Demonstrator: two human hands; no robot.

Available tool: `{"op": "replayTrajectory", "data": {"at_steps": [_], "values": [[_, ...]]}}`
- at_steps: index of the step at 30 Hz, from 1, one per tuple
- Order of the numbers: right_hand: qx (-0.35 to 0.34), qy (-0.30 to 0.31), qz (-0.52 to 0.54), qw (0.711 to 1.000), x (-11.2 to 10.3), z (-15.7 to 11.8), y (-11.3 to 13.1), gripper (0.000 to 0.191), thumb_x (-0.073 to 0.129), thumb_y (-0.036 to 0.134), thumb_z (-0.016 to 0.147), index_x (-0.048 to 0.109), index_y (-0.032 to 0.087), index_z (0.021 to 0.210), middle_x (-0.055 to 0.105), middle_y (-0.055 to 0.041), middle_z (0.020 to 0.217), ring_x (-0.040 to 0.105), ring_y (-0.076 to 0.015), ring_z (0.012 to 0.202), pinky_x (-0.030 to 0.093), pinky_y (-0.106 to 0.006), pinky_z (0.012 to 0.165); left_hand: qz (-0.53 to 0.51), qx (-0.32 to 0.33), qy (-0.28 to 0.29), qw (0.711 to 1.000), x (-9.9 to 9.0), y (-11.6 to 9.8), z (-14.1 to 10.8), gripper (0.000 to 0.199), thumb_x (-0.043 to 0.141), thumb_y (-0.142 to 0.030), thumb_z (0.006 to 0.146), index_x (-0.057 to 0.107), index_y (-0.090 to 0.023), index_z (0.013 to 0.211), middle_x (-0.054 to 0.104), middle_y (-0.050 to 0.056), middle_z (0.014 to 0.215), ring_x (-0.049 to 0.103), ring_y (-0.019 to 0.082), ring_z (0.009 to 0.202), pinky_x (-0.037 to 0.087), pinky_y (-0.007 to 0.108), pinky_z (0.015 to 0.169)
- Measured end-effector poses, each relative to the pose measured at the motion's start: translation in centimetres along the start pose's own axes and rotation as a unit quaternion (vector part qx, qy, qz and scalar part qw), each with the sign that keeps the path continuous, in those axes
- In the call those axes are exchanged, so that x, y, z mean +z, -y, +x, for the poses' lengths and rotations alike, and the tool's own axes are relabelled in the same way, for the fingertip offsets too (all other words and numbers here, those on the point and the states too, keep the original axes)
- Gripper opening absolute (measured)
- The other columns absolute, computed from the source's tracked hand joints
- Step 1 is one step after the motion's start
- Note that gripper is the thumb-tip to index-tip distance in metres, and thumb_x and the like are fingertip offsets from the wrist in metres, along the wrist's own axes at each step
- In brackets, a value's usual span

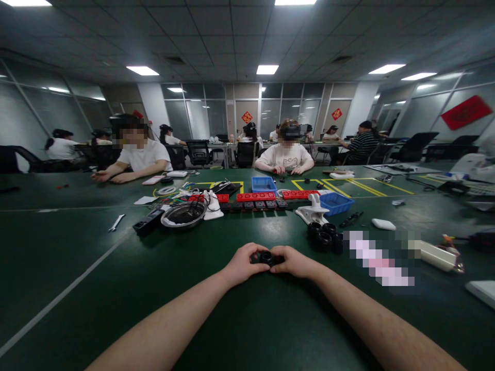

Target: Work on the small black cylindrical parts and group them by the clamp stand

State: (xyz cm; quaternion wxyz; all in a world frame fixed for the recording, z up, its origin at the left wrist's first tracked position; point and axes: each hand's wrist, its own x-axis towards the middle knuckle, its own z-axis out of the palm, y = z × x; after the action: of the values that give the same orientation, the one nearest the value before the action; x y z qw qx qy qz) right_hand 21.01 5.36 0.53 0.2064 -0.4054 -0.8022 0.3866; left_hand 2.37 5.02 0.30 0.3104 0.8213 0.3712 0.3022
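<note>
Between my two hands is a small black ring-shaped part, round with a hollow top, near the middle of the green table. My left hand is closed round its left side, thumb in front and fingers behind. On the right side, my right hand grips the same part with thumb and fingers. Part of it is hidden by my fingers. To the right stands a cluster of several similar black round parts, apart from my hands.
Beyond my hands lie red power strips, a metal bowl with cables, a black device, a white clamp stand and a blue bin. A wrench lies left. Two people sit across the table.
</note>
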Motion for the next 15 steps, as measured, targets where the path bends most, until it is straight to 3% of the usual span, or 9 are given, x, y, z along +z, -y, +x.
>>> {"op": "replayTrajectory", "data": {"at_steps": [9,15], "values": [[0.03,-0.011,-0.001,0.999,0.3,-0.2,0.2,0.018,0.06,0.024,0.06,0.056,0.014,0.074,0.049,0.003,0.064,0.045,-0.0109,0.06,0.034,-0.021,0.054,0.009,-0.025,-0.028,0.999,0.5,-0.1,-0.2,0.033,0.064,-0.032,0.059,0.056,-0.018,0.088,0.051,0.002,0.082,0.046,0.013,0.07,0.036,0.023,0.06],[0.043,-0.062,-0.089,0.993,1.1,0.1,-0.3,0.026,0.066,0.03,0.053,0.051,0.015,0.069,0.048,0.0035,0.064,0.042,-0.0098,0.058,0.029,-0.019,0.05,0.012,-0.045,-0.058,0.997,1.0,-0.5,-0.3,0.03,0.065,-0.029,0.057,0.055,-0.017,0.082,0.049,0.0,0.078,0.044,0.013,0.069,0.035,0.022,0.059]]}}
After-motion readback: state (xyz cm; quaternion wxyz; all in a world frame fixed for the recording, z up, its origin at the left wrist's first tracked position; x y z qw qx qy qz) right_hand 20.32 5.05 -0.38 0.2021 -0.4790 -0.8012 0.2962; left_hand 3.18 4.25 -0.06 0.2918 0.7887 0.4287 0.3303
